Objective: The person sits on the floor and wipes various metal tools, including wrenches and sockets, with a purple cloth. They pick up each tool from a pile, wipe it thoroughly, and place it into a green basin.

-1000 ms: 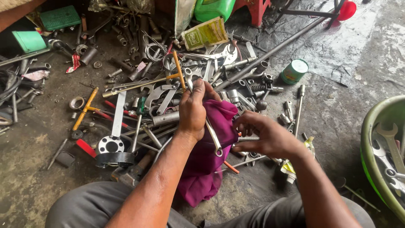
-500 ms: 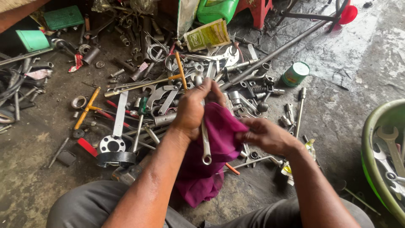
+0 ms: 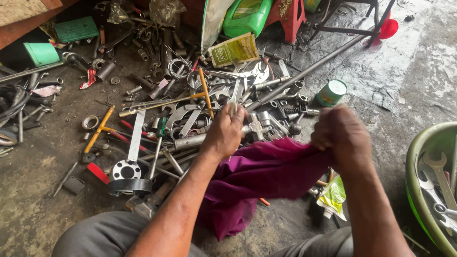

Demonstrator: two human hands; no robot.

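**Cloth pulled taut between both hands, wrench half hidden**

Oily concrete floor (image 3: 390,81) runs under everything I see, strewn with a tool pile (image 3: 190,109). Far left, a green tub (image 3: 42,53) lies on its side; nearer the middle an orange-handled tool (image 3: 98,129) and a perforated disc (image 3: 124,169) lie just beside each other.

My left hand (image 3: 223,135) is closed, its fingers (image 3: 236,114) curled round a wrench (image 3: 233,100), whose shiny end pokes out above the knuckles; the rest is hidden. I'd judge the wrench stiff, fairly heavy and likely greasy, so best gripped mid-shank with cloth between skin and steel.

A purple cloth (image 3: 266,173) stretches from that hand across to my right hand (image 3: 340,138), which is balled into a fist on its far edge. It looks soft, light and limp: bunch it anywhere.

Right of that, a small green tin (image 3: 331,93) stands upright, and a green basin (image 3: 421,157) at the frame edge holds more spanners (image 3: 440,169).
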